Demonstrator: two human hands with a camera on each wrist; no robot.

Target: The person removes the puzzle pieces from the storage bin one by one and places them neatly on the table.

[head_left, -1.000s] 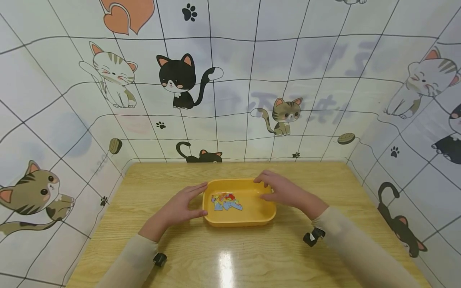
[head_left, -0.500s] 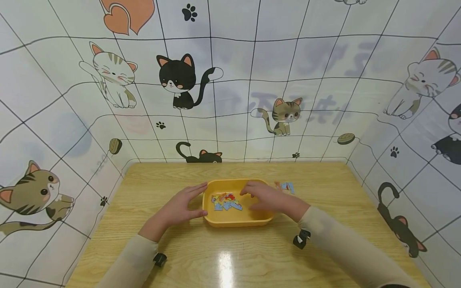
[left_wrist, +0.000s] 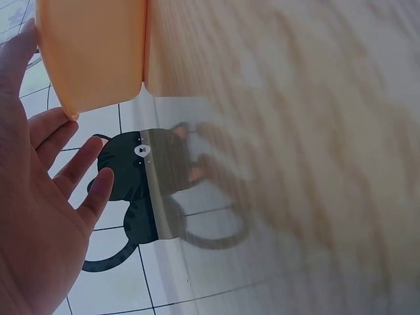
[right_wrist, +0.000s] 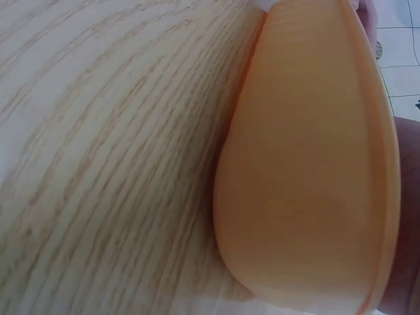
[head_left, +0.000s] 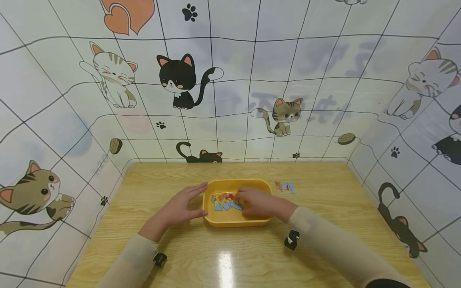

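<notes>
A yellow plastic tray (head_left: 230, 222) stands on the table, with several small colourful jigsaw-like pieces (head_left: 226, 205) in its left half. My left hand (head_left: 181, 206) rests at the tray's left rim, fingers and thumb spread and touching it. In the left wrist view, the left hand (left_wrist: 39, 184) has loosely bent fingers, some of them against the tray (left_wrist: 95, 52). My right hand (head_left: 255, 202) reaches inside the tray, fingers bent down at the right side of the pieces; whether they pinch one is hidden. The tray wall (right_wrist: 308, 170) hides most of that hand in the right wrist view.
A few loose pieces, orange and blue with red (head_left: 285, 187), lie on the wooden table (head_left: 173, 256) beyond the tray's right end. A wall covering with cat drawings (head_left: 230, 92) closes in the back and both sides.
My right hand has moved left and down, from the tray's right rim to the pieces inside, uncovering the pieces on the table to its right. The left hand has stayed still.
</notes>
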